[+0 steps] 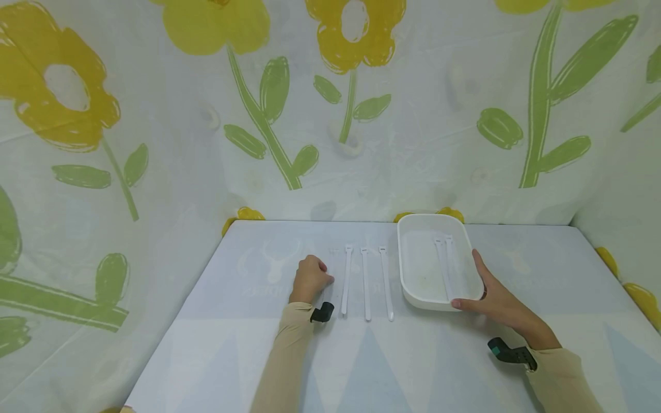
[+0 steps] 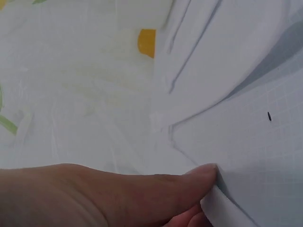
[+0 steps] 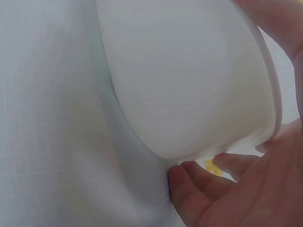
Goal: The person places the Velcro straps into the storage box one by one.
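My left hand (image 1: 310, 278) is at the left end of a row of slim white plastic strips, each with a wider slotted head. Thumb and fingers pinch one white strip (image 2: 222, 208), mostly hidden by the hand in the head view. To its right lie three more: a near one (image 1: 346, 281), a middle one (image 1: 366, 287) and a far one (image 1: 386, 287). My right hand (image 1: 496, 298) grips the near right corner of a white rectangular tub (image 1: 428, 306), thumb at the rim and fingers along the side. Two white strips (image 1: 443, 269) lie inside the tub.
The white table (image 1: 232, 344) carries a pale triangle pattern. Its back edge meets a hanging flowered cloth (image 1: 392, 143), which also covers both sides. Black wrist cameras (image 1: 322, 312) sit on both wrists.
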The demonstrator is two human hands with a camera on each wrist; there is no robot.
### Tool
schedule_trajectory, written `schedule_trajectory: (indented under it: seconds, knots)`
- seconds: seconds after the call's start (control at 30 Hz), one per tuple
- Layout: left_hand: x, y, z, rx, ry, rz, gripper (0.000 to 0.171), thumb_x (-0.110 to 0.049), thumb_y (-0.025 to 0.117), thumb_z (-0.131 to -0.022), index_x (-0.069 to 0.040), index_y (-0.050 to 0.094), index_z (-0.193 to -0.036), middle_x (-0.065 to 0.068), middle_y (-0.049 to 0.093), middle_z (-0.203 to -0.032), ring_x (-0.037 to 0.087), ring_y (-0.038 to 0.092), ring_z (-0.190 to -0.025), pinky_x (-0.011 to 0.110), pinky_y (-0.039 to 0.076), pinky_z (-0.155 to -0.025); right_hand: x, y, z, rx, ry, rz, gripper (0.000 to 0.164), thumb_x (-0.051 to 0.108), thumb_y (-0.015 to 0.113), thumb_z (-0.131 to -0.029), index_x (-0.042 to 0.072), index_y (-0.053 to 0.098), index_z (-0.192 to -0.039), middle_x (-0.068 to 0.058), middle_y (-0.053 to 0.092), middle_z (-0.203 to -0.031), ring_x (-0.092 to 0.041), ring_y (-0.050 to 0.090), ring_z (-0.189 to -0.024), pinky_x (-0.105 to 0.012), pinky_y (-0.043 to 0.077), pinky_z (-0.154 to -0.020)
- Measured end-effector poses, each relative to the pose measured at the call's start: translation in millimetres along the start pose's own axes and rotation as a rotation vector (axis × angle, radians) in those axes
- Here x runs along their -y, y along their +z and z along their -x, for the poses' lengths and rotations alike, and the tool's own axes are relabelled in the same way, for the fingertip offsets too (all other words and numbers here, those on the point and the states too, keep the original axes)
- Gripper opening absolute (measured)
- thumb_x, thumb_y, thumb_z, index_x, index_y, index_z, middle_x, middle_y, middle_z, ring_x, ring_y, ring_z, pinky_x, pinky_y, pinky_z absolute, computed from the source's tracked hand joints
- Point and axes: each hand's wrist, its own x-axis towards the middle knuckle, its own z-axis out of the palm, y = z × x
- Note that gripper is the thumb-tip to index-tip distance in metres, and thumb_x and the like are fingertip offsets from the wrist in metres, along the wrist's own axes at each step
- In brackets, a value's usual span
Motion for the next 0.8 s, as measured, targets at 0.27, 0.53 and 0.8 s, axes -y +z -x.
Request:
schedule_trajectory:
  seconds: [0.27, 0.53, 0.8]
  knots:
    - [-0.9, -3.2, 2.1, -0.003, 0.011, -0.022, 0.017, -0.001, 0.08, -0.082, 0.001, 0.073, -0.097, 0.015, 0.073, -0.097, 0.027, 0.067, -0.085, 0.041, 0.061, -0.079, 0.3, -0.5, 0.1, -0.001, 0.002, -0.008, 0.135, 0.035, 0.083, -0.086, 0.017, -0.028, -0.16, -0.027, -0.017, -0.17, -0.062, 0.008, -0.152, -0.085, 0.025, -0.111]
    - [-0.6, -5.2, 1.9, 0.031, -0.002, -0.019, 0.011, -0.003, 0.078, -0.086, -0.001, 0.075, -0.096, 0.013, 0.074, -0.096, 0.025, 0.067, -0.085, 0.041, 0.061, -0.081, 0.4, 0.0, 0.6, -0.005, -0.001, -0.004, 0.135, 0.035, 0.083, -0.085, 0.017, -0.027, -0.161, -0.026, -0.017, -0.17, -0.061, 0.007, -0.153, -0.085, 0.024, -0.111]
    - [2.8, -9.8, 0.1, 0.063, -0.004, 0.006, 0.014, -0.004, 0.076, -0.088, -0.002, 0.076, -0.101, 0.014, 0.075, -0.101, 0.026, 0.068, -0.091, 0.043, 0.061, -0.087, 2.7, 0.5, 2.4, -0.004, -0.003, -0.021, 0.136, 0.037, 0.084, -0.085, 0.019, -0.028, -0.16, -0.025, -0.017, -0.171, -0.061, 0.005, -0.153, -0.086, 0.021, -0.112]
